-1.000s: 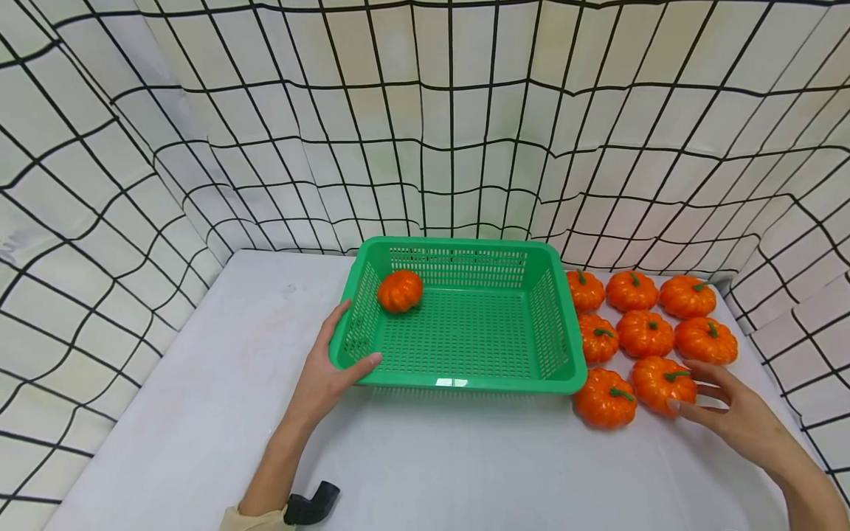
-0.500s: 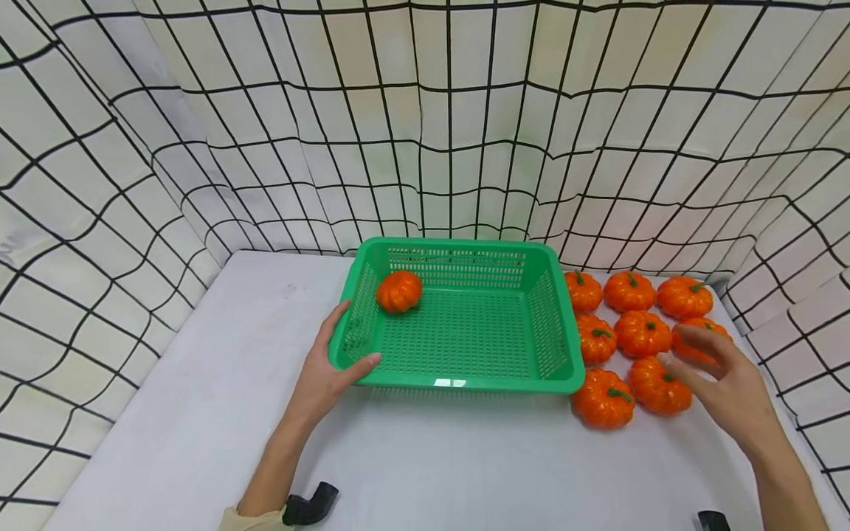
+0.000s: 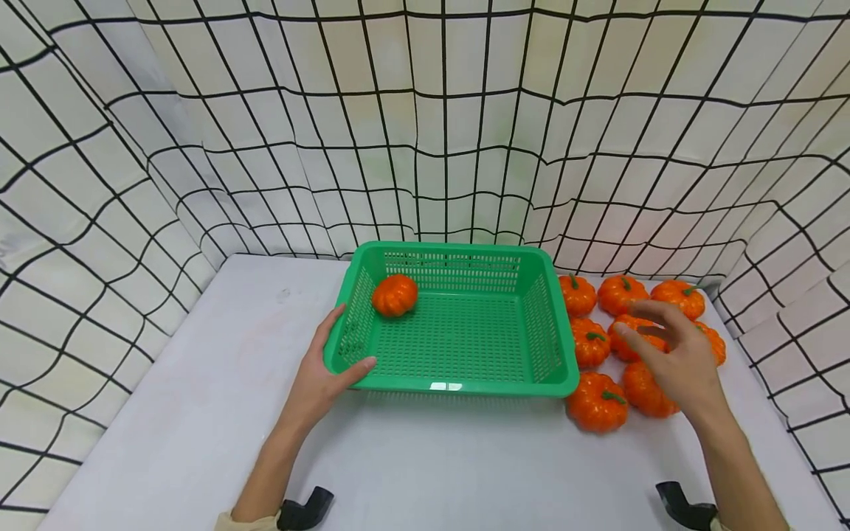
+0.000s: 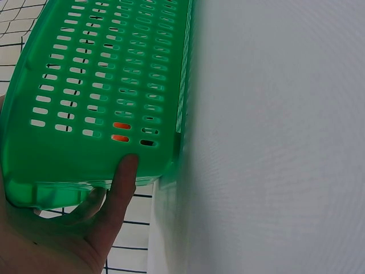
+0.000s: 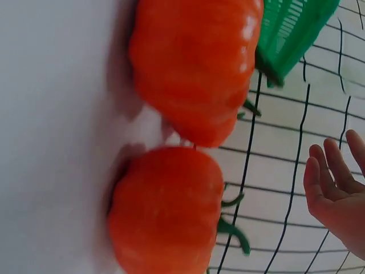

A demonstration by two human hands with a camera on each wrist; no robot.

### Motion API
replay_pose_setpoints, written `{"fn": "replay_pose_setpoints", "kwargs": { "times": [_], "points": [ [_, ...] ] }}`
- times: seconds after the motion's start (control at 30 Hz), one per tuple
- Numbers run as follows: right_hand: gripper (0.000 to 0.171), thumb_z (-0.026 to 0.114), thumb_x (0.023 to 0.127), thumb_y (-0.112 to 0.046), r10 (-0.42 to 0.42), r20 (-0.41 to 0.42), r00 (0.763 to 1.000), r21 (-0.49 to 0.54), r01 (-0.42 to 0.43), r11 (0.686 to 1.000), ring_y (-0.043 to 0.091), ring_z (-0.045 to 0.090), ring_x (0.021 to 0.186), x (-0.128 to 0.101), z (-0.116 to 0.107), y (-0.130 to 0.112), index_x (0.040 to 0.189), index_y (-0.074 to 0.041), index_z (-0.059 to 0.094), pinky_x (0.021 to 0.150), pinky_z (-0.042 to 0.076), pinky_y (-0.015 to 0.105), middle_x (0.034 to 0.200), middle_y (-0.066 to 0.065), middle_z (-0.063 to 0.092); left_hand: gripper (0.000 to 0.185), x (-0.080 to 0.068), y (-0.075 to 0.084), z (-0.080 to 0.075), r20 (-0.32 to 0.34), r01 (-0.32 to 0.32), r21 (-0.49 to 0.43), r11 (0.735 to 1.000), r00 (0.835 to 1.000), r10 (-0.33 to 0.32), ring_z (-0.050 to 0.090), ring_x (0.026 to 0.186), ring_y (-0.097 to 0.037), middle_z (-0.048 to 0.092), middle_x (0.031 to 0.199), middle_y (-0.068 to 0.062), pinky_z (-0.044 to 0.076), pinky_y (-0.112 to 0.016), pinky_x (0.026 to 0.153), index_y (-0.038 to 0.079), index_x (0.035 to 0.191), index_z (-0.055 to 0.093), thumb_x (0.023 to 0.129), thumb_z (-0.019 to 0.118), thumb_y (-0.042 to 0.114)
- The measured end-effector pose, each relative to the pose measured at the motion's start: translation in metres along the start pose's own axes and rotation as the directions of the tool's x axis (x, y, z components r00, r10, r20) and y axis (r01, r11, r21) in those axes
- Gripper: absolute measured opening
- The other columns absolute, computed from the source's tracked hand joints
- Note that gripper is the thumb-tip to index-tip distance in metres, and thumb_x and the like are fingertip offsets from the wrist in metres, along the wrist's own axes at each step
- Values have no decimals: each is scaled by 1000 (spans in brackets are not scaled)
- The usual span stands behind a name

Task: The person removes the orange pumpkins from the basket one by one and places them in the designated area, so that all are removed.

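Nearest to the camera, in front of the green basket (image 3: 458, 383), the white counter (image 3: 451, 464) is bare up to its front edge, and two black wrist mounts sit at the bottom of the head view. Left of the basket the counter is also bare, as far as the grid-patterned cloth wall (image 3: 99, 243).

At the basket's front left corner the left hand (image 3: 317, 380) grips the rim, with the thumb over the front edge and the fingers along the outer left wall. From the left wrist view the fingers (image 4: 122, 188) press on the slotted wall, and the basket bottom rests flat on the counter.

Right of the basket, the right hand (image 3: 671, 354) hovers above the group of pumpkins (image 3: 637, 324) with the fingers spread and relaxed; it holds nothing. Its palm hides part of the middle pumpkins. The closest pumpkin (image 3: 596, 402) lies just beside the basket's front right corner. The others stand in rows behind it, close together, reaching almost to the right edge of the counter and to the back cloth.

Inside the basket, one pumpkin (image 3: 395, 295) lies in the back left corner, near the left wall; the remaining floor of the basket is free.

The pumpkins are orange, ribbed and slightly glossy, with short dark green stems.
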State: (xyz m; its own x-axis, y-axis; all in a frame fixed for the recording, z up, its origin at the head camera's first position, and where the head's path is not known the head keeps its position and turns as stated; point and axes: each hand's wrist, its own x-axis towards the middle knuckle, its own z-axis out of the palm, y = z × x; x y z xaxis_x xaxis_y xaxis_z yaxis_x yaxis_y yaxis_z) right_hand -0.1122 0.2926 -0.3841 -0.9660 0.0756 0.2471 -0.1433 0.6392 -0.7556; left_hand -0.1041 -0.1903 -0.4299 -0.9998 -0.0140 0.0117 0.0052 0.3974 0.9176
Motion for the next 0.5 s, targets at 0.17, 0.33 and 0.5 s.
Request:
{"fn": "replay_pose_setpoints", "kwargs": {
  "times": [0.17,0.33,0.5],
  "points": [
    [44,72,100,-28,-45,36,998,48,43,998,-10,52,116,6,17,-13,140,-13,61,92,42,3,132,-7,64,93,-1,-1,0,5,5,-9,1000,1000,-5,28,157,-36,21,174,-4,29,-68,122,44,164,22,90,78,37],
    [46,70,101,-31,-70,102,992,63,64,996,3,56,120,13,30,-28,142,-14,59,94,44,6,139,9,63,93,0,-1,0,7,-2,-18,1000,1000,2,29,156,-36,22,174,-5,30,-67,122,44,164,22,90,78,36],
    [52,67,101,-41,-29,224,974,97,7,995,34,56,133,23,40,-46,147,-18,54,107,52,37,146,11,60,93,0,-1,0,5,-5,-19,1000,1000,5,29,157,-35,22,174,-4,29,-67,122,44,164,22,90,79,36]
  ]
}}
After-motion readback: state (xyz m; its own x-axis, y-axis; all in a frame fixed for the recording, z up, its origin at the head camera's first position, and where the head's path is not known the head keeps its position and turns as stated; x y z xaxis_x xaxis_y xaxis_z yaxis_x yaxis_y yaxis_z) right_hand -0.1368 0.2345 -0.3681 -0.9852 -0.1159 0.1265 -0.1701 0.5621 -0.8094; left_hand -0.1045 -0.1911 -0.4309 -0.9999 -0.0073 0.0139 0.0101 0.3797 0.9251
